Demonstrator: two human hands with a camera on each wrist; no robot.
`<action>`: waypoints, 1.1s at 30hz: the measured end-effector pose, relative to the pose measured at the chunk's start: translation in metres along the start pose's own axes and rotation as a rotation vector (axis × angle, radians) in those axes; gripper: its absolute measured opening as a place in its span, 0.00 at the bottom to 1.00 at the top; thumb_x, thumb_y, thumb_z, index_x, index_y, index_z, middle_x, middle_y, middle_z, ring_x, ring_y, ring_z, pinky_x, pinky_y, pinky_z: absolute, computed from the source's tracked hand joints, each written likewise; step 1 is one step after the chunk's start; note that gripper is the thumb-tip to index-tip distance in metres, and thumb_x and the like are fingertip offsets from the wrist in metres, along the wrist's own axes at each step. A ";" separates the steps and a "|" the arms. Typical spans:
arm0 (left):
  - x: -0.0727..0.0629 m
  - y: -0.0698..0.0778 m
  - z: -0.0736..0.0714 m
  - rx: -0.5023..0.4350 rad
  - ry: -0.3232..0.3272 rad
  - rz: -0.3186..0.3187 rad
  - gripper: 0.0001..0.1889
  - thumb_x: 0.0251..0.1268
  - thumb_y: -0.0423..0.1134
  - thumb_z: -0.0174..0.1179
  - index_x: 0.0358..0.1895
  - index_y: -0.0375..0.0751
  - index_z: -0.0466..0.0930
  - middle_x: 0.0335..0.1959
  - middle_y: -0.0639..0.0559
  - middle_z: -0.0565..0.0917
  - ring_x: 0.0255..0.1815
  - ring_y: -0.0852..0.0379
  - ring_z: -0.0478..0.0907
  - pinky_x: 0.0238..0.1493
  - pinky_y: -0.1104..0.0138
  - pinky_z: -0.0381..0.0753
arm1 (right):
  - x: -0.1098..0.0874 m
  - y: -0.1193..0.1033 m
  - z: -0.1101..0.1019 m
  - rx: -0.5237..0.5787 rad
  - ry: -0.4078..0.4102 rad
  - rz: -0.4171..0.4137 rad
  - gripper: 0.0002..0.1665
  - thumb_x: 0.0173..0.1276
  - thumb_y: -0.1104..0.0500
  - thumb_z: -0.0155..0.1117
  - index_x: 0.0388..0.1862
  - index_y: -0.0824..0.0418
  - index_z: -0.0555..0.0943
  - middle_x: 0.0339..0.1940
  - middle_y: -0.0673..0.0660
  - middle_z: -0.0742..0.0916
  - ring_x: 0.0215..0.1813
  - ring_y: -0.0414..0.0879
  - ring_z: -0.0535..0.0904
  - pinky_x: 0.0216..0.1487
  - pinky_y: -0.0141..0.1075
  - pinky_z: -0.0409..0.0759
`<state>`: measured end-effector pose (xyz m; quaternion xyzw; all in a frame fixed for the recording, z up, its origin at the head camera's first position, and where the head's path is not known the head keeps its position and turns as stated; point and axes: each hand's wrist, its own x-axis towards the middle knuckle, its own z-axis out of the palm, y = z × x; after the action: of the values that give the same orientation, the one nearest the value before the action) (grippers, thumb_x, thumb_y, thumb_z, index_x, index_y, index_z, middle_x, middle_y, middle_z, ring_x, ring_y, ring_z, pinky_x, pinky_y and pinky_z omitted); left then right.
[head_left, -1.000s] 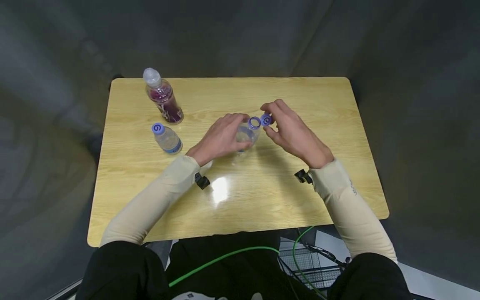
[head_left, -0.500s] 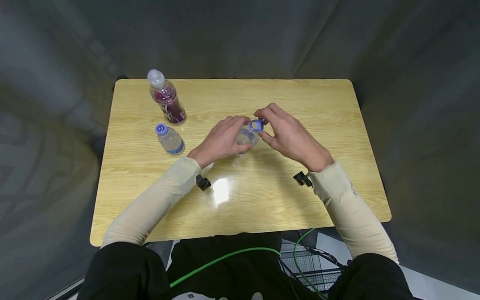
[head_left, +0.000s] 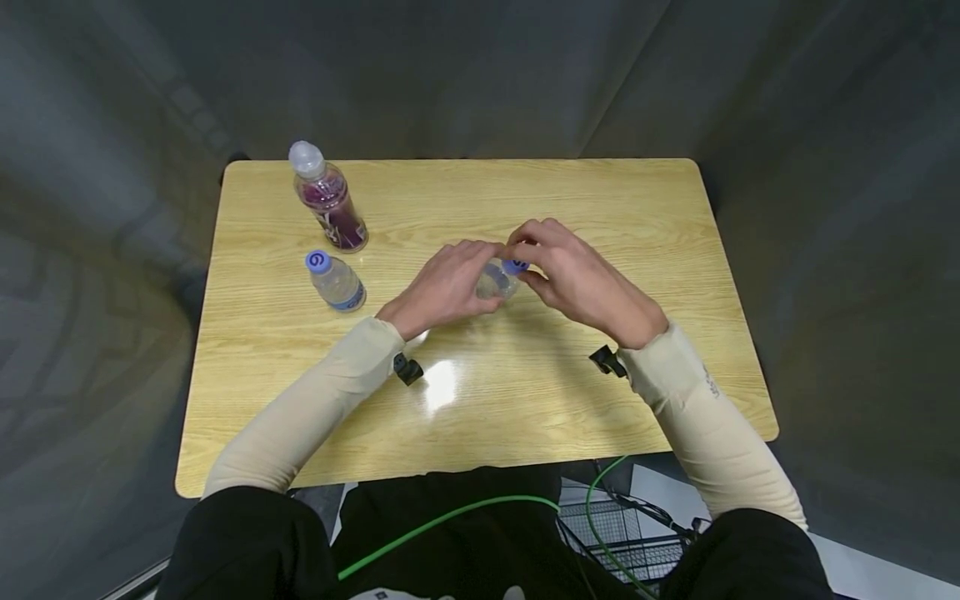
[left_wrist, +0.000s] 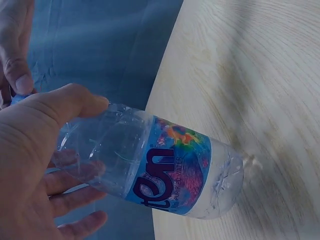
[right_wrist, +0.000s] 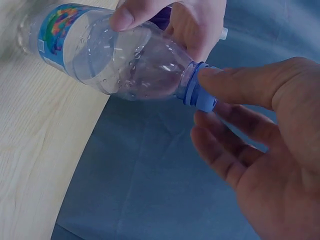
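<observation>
A clear plastic water bottle (left_wrist: 172,167) with a colourful label stands on the table, its lower end on the wood. My left hand (head_left: 447,287) grips the upper body, thumb on one side and fingers on the other. At the bottle's mouth, my right hand (head_left: 573,279) pinches the blue cap (right_wrist: 200,90) between thumb and fingers. In the right wrist view the cap sits on the neck; whether it is screwed tight cannot be told. Fingers partly cover the cap in the head view.
A small capped water bottle (head_left: 337,283) stands on the left of the wooden table (head_left: 450,417). Behind it is a taller bottle (head_left: 330,204) of purple drink with a whitish cap. Green cable (head_left: 450,510) runs across the person's lap, below the table's front edge.
The right hand has brought the blue cap from beside the open bottle mouth onto it. Its fingers now curl closer round the cap, near the left hand's fingers.
</observation>
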<state>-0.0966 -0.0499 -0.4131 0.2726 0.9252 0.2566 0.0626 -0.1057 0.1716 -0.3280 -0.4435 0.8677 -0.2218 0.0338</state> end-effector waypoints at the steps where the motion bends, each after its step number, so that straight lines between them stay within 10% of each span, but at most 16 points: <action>1: 0.000 0.000 0.000 -0.003 -0.002 0.001 0.39 0.65 0.56 0.69 0.75 0.44 0.68 0.71 0.45 0.76 0.72 0.46 0.71 0.72 0.49 0.71 | 0.000 0.000 0.000 0.004 -0.005 -0.004 0.17 0.70 0.69 0.69 0.57 0.62 0.87 0.56 0.58 0.85 0.56 0.53 0.78 0.57 0.43 0.80; 7: 0.002 0.001 0.002 -0.003 -0.012 -0.002 0.40 0.64 0.54 0.70 0.76 0.44 0.67 0.71 0.45 0.77 0.70 0.46 0.73 0.70 0.49 0.72 | -0.003 0.001 -0.003 0.009 -0.030 0.014 0.18 0.70 0.69 0.70 0.58 0.63 0.87 0.56 0.57 0.86 0.57 0.51 0.79 0.58 0.42 0.82; 18: 0.003 0.007 0.005 0.025 -0.012 0.008 0.41 0.66 0.62 0.65 0.75 0.41 0.69 0.70 0.44 0.78 0.69 0.47 0.75 0.67 0.51 0.74 | -0.008 0.009 0.009 -0.233 0.041 0.173 0.28 0.77 0.37 0.59 0.34 0.61 0.80 0.27 0.52 0.82 0.23 0.45 0.75 0.26 0.42 0.79; 26: 0.003 0.006 0.000 0.030 0.020 0.004 0.39 0.65 0.61 0.66 0.74 0.43 0.70 0.68 0.45 0.80 0.68 0.47 0.76 0.67 0.50 0.74 | -0.017 0.012 0.007 -0.070 0.015 0.161 0.29 0.80 0.46 0.60 0.73 0.56 0.74 0.48 0.55 0.84 0.36 0.47 0.82 0.32 0.40 0.82; 33: 0.002 0.006 0.002 0.029 0.006 0.021 0.41 0.66 0.61 0.66 0.75 0.42 0.68 0.69 0.43 0.79 0.69 0.45 0.75 0.69 0.49 0.73 | -0.017 0.012 0.007 -0.018 -0.023 0.132 0.22 0.81 0.50 0.59 0.67 0.57 0.79 0.49 0.54 0.84 0.38 0.44 0.80 0.38 0.39 0.84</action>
<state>-0.0951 -0.0437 -0.4117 0.2822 0.9261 0.2445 0.0532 -0.1023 0.1886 -0.3416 -0.3881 0.8966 -0.2061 0.0542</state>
